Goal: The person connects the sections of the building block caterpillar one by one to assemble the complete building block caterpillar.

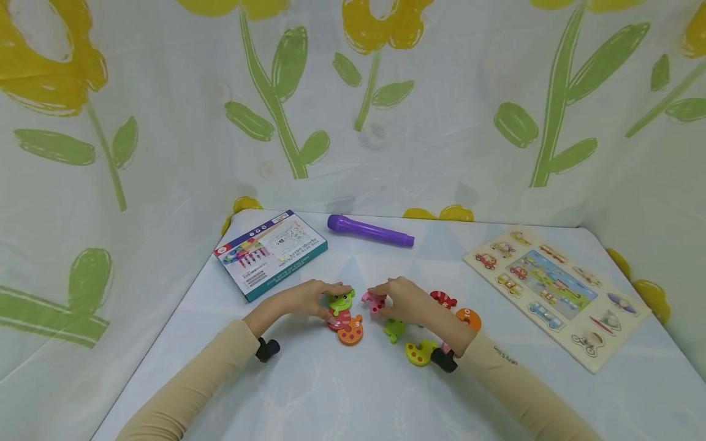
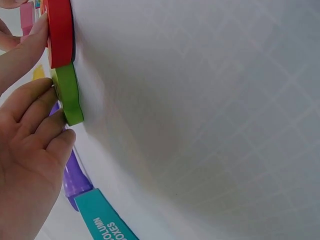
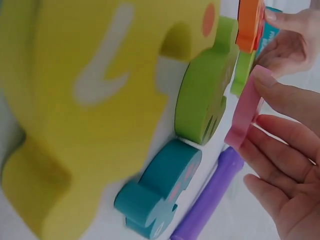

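My left hand (image 1: 305, 299) grips a short row of wooden number pieces. Its fingers lie against the green piece with a smiling face (image 1: 343, 300), and its thumb rests on the red striped piece (image 1: 339, 321) joined to it. An orange spotted piece (image 1: 350, 332) sits against the red one. My right hand (image 1: 410, 301) pinches a pink spotted piece (image 3: 246, 110) between thumb and fingers, a little to the right of the row and apart from it. Close under that hand lie a green piece (image 1: 394, 331) and a yellow spotted piece (image 1: 420, 353).
A red piece (image 1: 443, 299) and an orange ring-like piece (image 1: 469, 319) lie right of my right hand; a teal piece (image 3: 165, 185) shows in the right wrist view. Behind are a flat box (image 1: 270, 251) and a purple tube (image 1: 371, 231). A picture puzzle board (image 1: 557, 294) lies right.
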A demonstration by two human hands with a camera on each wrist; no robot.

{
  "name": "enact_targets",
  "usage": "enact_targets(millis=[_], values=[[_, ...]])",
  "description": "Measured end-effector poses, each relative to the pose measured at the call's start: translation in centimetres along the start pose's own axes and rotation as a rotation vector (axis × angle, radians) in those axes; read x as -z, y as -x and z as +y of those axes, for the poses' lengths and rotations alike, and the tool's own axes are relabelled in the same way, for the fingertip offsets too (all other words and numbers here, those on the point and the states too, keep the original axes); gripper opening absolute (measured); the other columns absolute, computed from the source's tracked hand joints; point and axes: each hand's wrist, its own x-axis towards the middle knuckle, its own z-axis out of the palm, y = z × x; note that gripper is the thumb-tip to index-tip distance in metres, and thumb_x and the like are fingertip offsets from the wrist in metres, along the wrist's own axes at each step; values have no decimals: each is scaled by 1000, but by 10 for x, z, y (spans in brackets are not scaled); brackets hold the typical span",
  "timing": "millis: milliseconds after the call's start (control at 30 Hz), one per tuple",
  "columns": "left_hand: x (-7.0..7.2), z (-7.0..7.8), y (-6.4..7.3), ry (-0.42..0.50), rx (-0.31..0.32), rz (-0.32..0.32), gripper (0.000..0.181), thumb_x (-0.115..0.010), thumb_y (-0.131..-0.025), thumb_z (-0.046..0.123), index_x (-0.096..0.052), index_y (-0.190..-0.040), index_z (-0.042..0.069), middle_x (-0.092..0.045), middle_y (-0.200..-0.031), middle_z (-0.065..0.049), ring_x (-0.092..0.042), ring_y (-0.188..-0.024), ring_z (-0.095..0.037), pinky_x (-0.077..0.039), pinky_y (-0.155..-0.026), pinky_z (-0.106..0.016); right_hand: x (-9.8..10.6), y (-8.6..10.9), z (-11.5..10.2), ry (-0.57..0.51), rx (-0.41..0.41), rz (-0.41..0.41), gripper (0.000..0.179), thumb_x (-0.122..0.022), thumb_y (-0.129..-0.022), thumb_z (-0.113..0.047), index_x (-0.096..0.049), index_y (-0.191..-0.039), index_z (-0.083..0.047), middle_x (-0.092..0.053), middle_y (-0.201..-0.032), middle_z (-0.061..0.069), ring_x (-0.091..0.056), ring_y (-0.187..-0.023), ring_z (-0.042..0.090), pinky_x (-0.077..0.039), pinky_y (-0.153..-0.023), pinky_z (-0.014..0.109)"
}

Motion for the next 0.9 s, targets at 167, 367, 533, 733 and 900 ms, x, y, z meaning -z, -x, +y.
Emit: enact_targets(millis=[167, 367, 533, 733, 900], values=[[0, 0, 1, 5, -7, -13, 72, -77, -83, 13, -44, -146, 21, -35, -153, -2, -25, -143, -23, -24, -115, -47, -3, 1, -3, -27, 55, -24, 45, -78, -83, -18, -65, -126, -10, -71, -111, 4, -61, -84, 13, -51, -66, 17], [1, -1, 0, 10, -17, -15, 72, -76, -83, 11, -44, -146, 21, -35, -153, -1, -24, -143, -22, -23, -116, -46, -7, 1, -8, -34, 89, -56, 46, -78, -83, -19, -66, -126, -11, -69, -117, 3, -63, -108, 20, -52, -93, 36], [2, -3, 1, 17, -44, -16, 73, -76, -82, 11, -43, -147, 18, -34, -153, -6, -25, -143, -26, -23, -115, -49, -9, 0, -11, -26, 145, -75, 43, -77, -84, -17, -66, -125, -8, -69, -117, 3, -61, -114, 19, -39, -107, 47], [3, -4, 1, 5, -65, -18, 73, -76, -83, 13, -42, -147, 17, -33, -153, -9, -25, -142, -27, -22, -115, -49, -12, -3, -13, 21, 203, -74, 41, -77, -83, -15, -67, -123, -6, -69, -115, 3, -63, -111, 17, -38, -108, 44], [2, -3, 2, 12, -61, -17, 72, -76, -83, 11, -42, -147, 17, -33, -153, -8, -26, -143, -27, -22, -115, -50, -16, -5, -13, 71, 233, -55, 40, -79, -82, -16, -69, -119, -5, -70, -112, 5, -65, -108, 18, -39, -107, 44]])
